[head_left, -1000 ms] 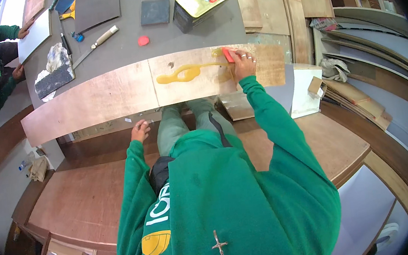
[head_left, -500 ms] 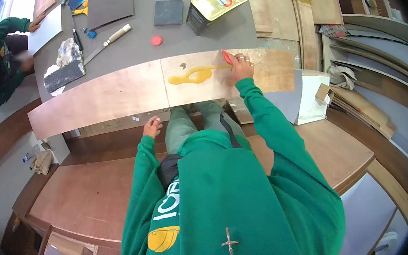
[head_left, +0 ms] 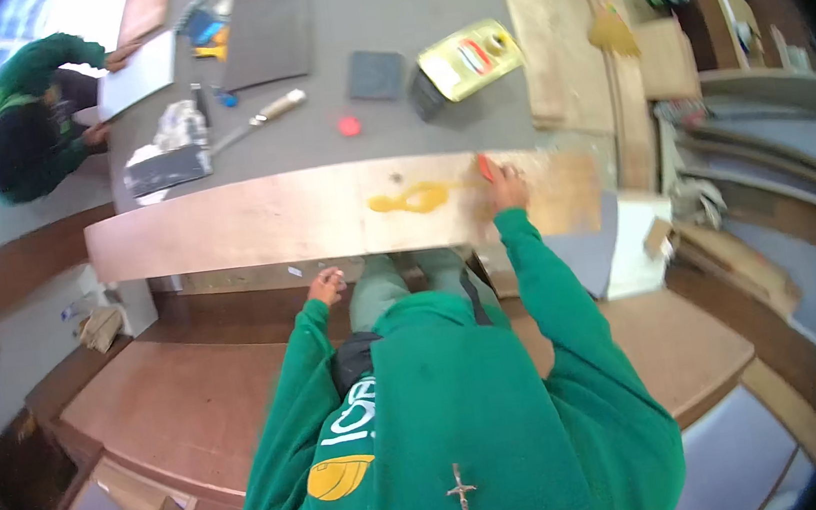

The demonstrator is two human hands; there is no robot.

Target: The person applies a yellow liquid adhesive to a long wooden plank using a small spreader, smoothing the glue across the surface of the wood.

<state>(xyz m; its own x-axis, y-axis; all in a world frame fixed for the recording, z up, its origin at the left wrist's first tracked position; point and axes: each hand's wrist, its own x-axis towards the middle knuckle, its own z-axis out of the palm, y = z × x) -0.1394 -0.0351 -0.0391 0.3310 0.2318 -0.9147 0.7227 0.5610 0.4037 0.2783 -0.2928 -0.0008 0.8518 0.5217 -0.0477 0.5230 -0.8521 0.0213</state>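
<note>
A long plywood strip [head_left: 224,226] lies along the bench's near edge. On it spreads a puddle of amber glue [head_left: 432,196], with a thin smear trailing right. My right hand [head_left: 509,189] is closed on a red spreader [head_left: 486,168], whose lower part is hidden by the fingers; it presses on the strip right of the puddle. My left hand [head_left: 328,285] hangs just below the strip's near edge, its fingers curled and nothing visible in them. Behind the strip stands a rectangular yellow-topped can [head_left: 469,62] with its spout uncovered. A red cap [head_left: 349,126] lies left of it.
A dark square pad [head_left: 375,74], a wooden-handled knife [head_left: 279,108] and a glue-crusted block [head_left: 167,167] lie on the grey bench [head_left: 400,4]. A co-worker [head_left: 23,148] handles a white panel [head_left: 141,76] at far left. A broom [head_left: 612,30] lies across boards at right.
The whole view has tilted, so bench and strip sit lower. My right hand stays with the spreader on the strip right of the puddle, near the smear. My left hand still hangs below the strip.
</note>
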